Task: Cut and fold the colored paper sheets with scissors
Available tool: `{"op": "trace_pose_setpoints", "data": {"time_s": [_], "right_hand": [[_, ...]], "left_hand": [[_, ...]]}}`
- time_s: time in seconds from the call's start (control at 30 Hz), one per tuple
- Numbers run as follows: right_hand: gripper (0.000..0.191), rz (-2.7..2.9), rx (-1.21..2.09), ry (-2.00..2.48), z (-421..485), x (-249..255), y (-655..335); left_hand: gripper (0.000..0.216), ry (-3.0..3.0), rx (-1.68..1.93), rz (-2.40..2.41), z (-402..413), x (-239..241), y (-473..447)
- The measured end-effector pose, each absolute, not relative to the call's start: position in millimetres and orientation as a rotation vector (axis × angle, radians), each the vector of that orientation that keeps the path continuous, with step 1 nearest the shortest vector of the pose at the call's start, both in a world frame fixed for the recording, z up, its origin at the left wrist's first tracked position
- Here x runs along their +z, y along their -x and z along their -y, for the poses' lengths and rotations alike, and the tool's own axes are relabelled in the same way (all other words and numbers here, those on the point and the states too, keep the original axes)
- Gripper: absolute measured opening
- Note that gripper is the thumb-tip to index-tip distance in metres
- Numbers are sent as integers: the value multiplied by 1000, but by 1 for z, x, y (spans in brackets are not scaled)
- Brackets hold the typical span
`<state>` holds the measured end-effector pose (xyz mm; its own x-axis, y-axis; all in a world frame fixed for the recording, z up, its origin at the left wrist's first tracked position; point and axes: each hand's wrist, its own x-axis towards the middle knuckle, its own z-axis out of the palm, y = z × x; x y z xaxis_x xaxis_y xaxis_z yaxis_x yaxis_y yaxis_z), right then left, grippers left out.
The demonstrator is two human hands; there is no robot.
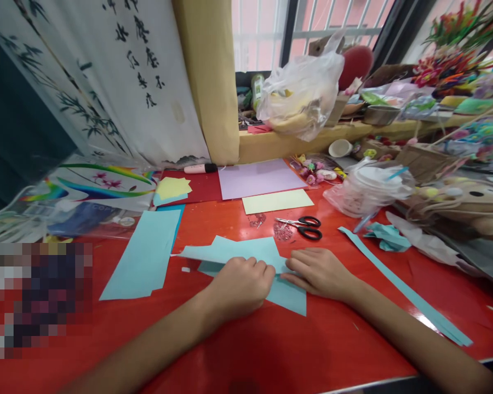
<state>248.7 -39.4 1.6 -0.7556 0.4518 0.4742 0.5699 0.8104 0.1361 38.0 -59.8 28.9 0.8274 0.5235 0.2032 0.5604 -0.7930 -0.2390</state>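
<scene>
Light blue paper lies at the middle of the red table, with a raised fold between my two hands. My left hand is closed on the fold, its knuckles up and fingers curled. Close beside it, my right hand pinches the right end of the same paper. More blue paper shows flat beneath the hands. Just beyond them rest black-handled scissors, blades slightly apart and pointing left. The fingertips of my left hand are hidden.
A larger blue sheet lies to the left, a long blue strip and crumpled blue paper to the right. Behind are a cream card, a lilac sheet, a marker and a bagged plastic cup.
</scene>
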Motion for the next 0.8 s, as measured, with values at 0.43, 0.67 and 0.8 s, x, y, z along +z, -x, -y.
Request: {"op": "trace_pose_setpoints", "data": {"time_s": [0.43, 0.67, 0.8], "right_hand": [[29, 2473, -474, 598, 46, 2, -245], [23, 2402, -432, 556, 47, 2, -250], [38, 2389, -335, 512, 46, 5, -252]], "left_hand": [[18, 2725, -389, 897, 66, 43, -44], [17, 2839, -453, 564, 68, 44, -45], [19, 2861, -454, 577, 70, 44, -47]]}}
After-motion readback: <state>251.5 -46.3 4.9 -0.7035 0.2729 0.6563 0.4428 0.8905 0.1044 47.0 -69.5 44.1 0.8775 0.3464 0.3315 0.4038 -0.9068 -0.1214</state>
